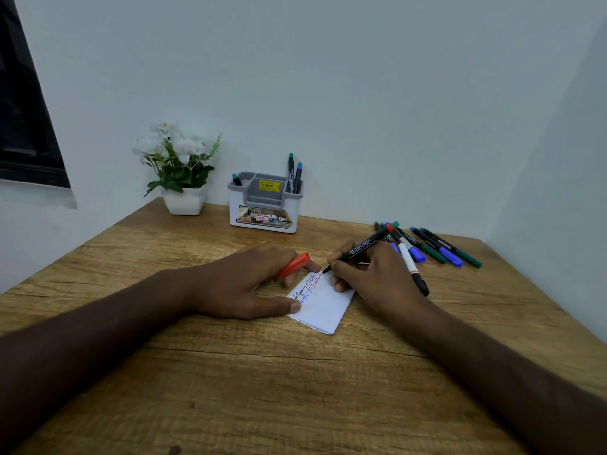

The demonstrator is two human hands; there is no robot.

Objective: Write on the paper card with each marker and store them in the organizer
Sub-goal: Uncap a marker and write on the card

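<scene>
A white paper card (325, 305) lies on the wooden table, with black, blue and red lines of writing along its far left edge. My right hand (374, 277) grips a black-bodied red marker (361, 249), its tip touching the card's far corner. My left hand (249, 284) presses the card's left edge with thumb and fingertip and holds the red cap (294, 266) between its fingers. The grey-and-white organizer (266, 205) stands at the back and holds three markers (295, 174). Several loose markers (433, 247) lie to the right of my right hand.
A white pot with white flowers (179, 169) stands left of the organizer against the wall. A white-and-black marker (414, 272) lies just behind my right hand. Walls close the table at the back and right; a dark window frame (26, 110) is at the far left.
</scene>
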